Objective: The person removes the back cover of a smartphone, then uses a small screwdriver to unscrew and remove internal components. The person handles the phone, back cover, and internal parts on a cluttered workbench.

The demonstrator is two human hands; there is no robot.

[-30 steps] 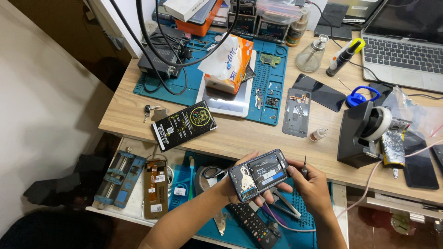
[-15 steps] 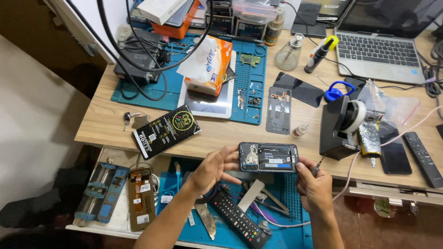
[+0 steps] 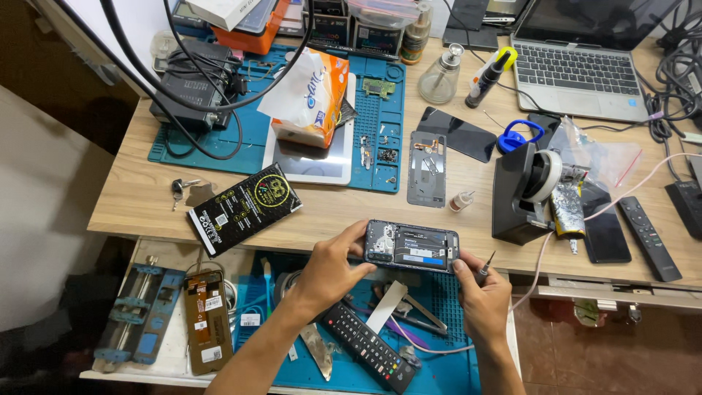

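Observation:
I hold an opened smartphone (image 3: 412, 246) with its back off, showing the battery and circuit board, just above the desk's front edge. My left hand (image 3: 333, 269) grips its left end with thumb and fingers. My right hand (image 3: 482, 292) steadies the right end with a fingertip and also keeps a small screwdriver (image 3: 485, 265) tucked in its fingers, tip pointing up and right.
A wooden desk (image 3: 146, 197) carries a blue work mat (image 3: 387, 110), a tissue pack (image 3: 307, 95), a black flat box (image 3: 245, 208), a phone frame (image 3: 426, 170), a tape dispenser (image 3: 526, 192) and a laptop (image 3: 578, 55). The open drawer below holds a black remote (image 3: 369, 347) and tools.
The phone has moved from over the drawer up to the desk's front edge and turned level. My left hand has closed on its left end; the view has tilted down.

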